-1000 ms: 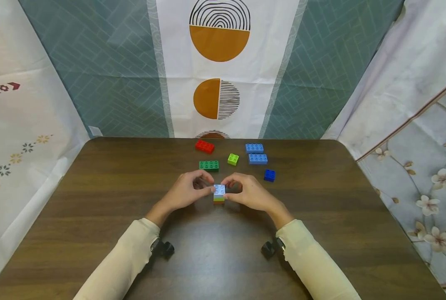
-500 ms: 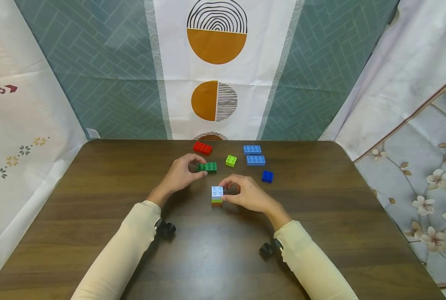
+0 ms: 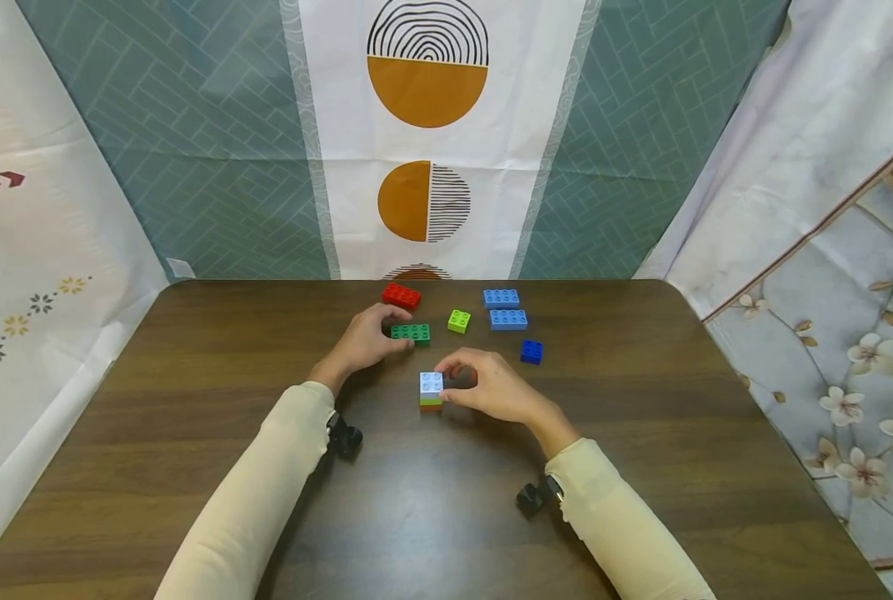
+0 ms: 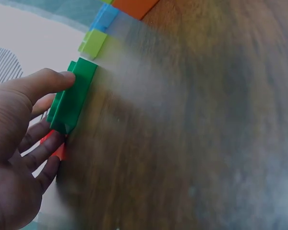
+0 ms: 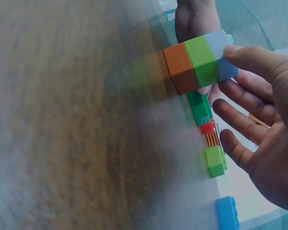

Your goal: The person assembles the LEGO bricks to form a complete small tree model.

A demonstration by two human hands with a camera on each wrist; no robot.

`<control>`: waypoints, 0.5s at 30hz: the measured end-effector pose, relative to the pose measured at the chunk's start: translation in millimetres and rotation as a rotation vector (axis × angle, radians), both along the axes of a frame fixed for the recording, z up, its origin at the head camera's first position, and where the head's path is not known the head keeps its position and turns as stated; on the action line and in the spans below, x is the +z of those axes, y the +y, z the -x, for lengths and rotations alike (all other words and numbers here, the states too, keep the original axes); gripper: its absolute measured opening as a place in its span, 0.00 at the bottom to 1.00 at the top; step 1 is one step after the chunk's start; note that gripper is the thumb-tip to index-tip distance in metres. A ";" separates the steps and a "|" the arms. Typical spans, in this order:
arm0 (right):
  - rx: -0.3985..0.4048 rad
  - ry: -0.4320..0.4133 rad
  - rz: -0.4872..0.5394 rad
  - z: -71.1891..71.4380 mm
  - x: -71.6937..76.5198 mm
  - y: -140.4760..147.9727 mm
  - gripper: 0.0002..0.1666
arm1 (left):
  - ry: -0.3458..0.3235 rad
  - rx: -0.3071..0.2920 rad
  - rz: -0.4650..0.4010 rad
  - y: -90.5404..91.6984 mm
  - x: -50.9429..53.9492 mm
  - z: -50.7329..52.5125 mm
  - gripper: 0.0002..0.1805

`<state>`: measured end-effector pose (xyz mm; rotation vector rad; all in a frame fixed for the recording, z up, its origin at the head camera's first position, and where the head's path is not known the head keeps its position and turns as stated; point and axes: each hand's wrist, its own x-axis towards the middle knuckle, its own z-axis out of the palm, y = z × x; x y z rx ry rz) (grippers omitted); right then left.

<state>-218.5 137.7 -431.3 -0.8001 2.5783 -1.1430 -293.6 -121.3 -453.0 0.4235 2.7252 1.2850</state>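
Note:
A small stack of toy building bricks (image 3: 431,392) stands upright on the table: orange at the bottom, lime green in the middle, pale blue on top. My right hand (image 3: 491,385) pinches its pale blue top brick (image 5: 221,53) between thumb and index finger; the other fingers are spread apart. Farther back and to the left, my left hand (image 3: 366,337) holds a long green brick (image 3: 411,334) near its left end. In the left wrist view, the thumb lies on the side of that green brick (image 4: 78,93) and the fingers reach round behind it.
Behind the green brick lies a red brick (image 3: 401,294). A small lime brick (image 3: 458,322) sits to its right. Two long blue bricks (image 3: 508,320) and a small dark blue brick (image 3: 532,352) lie farther right. Patterned cloth (image 3: 259,150) hangs beyond the table's back edge.
My left hand has left the stack, moved back and left to the green brick, and taken hold of it. My right hand has stayed at the stack.

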 end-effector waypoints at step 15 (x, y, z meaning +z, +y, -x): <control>0.002 -0.020 0.002 -0.3 0.7 0.9 0.21 | 0.007 -0.009 -0.005 -0.7 -2.3 -0.8 0.21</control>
